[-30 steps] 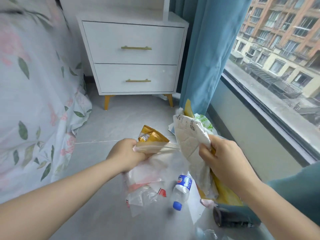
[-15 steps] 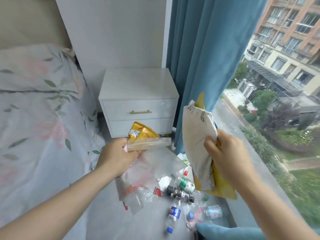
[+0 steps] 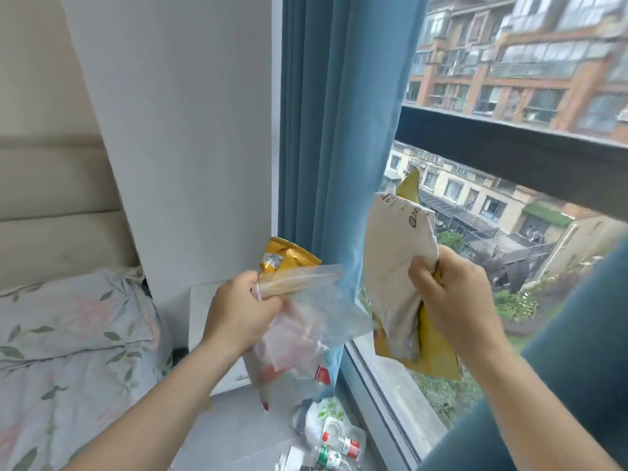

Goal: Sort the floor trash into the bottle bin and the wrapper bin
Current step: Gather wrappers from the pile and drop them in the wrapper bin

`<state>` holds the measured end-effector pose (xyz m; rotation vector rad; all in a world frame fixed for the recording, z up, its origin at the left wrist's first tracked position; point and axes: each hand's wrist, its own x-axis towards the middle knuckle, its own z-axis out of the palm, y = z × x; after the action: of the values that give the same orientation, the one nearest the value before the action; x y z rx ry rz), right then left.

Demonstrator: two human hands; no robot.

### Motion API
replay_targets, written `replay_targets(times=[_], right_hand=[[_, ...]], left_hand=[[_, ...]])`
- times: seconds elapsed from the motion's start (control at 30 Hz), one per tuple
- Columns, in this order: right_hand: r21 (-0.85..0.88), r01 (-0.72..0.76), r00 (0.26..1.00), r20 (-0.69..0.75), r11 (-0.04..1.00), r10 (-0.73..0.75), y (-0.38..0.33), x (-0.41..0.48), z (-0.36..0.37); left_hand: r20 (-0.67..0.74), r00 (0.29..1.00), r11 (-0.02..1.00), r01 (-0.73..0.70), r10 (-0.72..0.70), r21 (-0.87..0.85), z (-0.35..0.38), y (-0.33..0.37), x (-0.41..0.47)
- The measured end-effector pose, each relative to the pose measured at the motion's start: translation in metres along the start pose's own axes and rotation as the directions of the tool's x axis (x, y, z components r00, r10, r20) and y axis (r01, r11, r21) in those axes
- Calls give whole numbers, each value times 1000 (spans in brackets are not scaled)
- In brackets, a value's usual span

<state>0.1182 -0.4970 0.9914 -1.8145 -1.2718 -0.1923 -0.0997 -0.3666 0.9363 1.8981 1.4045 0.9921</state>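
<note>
The blue curtain (image 3: 323, 130) hung full height beside the window (image 3: 509, 154), with the floral-covered bed (image 3: 68, 334) at the left. A white nightstand (image 3: 200, 307) stood between them, largely hidden behind the person's left arm.

Both hands were raised in front of the curtain, well apart from each other. The left hand (image 3: 238, 314) was closed in a fist round the mouth of a clear zip bag (image 3: 306, 334) and the base of a gold wrapper (image 3: 289, 258). The bag's zip edge ran roughly level, pointing right from the fist, and its body hung down toward the floor (image 3: 231, 430). The gold wrapper stood up out of the fist, tilted a little to the right.

The right hand (image 3: 448, 300) was clenched round a white wrapper (image 3: 394, 266) with a yellow wrapper (image 3: 435, 355) behind it. The long axis of the white wrapper was near upright: its printed end pointed up and the crumpled end hung below the fist. The yellow one showed a corner above and a wider part below.

Small bottles (image 3: 339, 443) lay on their sides among loose wrappers on the floor at the foot of the curtain.
</note>
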Motion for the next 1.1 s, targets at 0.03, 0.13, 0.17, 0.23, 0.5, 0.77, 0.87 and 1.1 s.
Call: replay_targets(times=[0.03, 0.13, 0.17, 0.23, 0.5, 0.77, 0.87, 1.1], right_hand=[[-4, 9, 999, -35, 1000, -9, -12, 4, -21], [-3, 26, 990, -136, 1000, -26, -41, 9, -81], [0, 28, 984, -176, 1000, -27, -50, 8, -101], [43, 53, 966, -256, 998, -40, -66, 2, -141], [70, 101, 899, -435, 992, -60, -87, -42, -263], [-13, 9, 865, -501, 1000, -15, -84, -80, -324], [-62, -59, 830, -558, 996, 14, -81, -95, -341], [-151, -292, 681, -726, 945, 94, -87, -138, -360]], left_hand=[[0, 999, 999, -40, 40, -12, -12, 23, 0], [6, 990, 987, -143, 144, -70, -37, 81, -3], [2, 986, 982, -164, 165, -90, -42, 97, -6], [-16, 979, 969, -205, 205, -141, -47, 127, -18], [-63, 926, 838, -365, 373, -406, -49, 227, -83], [-46, 834, 683, -481, 550, -550, -26, 289, -117], [-19, 770, 612, -521, 637, -595, -11, 310, -124], [68, 570, 432, -534, 819, -727, 30, 348, -136]])
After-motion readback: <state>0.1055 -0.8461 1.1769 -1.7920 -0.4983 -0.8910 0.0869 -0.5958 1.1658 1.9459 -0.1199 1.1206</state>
